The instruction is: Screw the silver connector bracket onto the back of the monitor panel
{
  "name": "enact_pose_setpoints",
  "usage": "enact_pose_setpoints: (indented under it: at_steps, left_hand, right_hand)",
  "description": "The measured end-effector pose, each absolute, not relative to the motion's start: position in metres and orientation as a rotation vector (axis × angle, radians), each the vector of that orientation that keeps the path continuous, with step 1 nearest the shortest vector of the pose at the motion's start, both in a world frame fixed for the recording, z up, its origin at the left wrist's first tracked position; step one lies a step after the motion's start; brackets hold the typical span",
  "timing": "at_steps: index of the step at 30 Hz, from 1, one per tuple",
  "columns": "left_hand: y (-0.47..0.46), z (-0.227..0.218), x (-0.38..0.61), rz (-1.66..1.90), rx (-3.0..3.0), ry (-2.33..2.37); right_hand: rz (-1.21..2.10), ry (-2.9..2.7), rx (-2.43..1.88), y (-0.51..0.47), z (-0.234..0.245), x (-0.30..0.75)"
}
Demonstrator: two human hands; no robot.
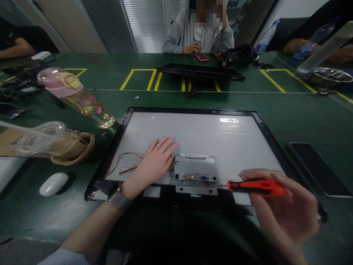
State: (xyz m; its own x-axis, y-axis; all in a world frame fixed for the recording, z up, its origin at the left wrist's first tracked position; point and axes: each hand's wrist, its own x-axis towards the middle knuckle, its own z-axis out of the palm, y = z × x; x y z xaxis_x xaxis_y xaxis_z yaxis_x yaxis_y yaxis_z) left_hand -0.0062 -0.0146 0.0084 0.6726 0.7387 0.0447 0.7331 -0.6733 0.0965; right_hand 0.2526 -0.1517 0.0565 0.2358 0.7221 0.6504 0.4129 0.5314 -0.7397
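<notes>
head view: right hand [295, 211] holds orange screwdriver [259, 186], its tip indistinct.

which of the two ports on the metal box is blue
On the metal box, the right-hand port in the picture, nearer the orange-and-black screwdriver; the wider port to its left is whitish instead.

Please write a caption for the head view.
Right hand holds an orange screwdriver; left hand rests on the pale panel.
</notes>
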Motion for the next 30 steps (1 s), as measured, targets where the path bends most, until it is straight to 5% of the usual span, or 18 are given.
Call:
enact_pose_setpoints:
  at_steps: [30]
  left_hand:
    - [-0.014,0.006,-0.008,0.137,2.825,1.223]
  right_hand:
    - [0.124,-1.483,-1.061,-0.153,0.031,0.263]
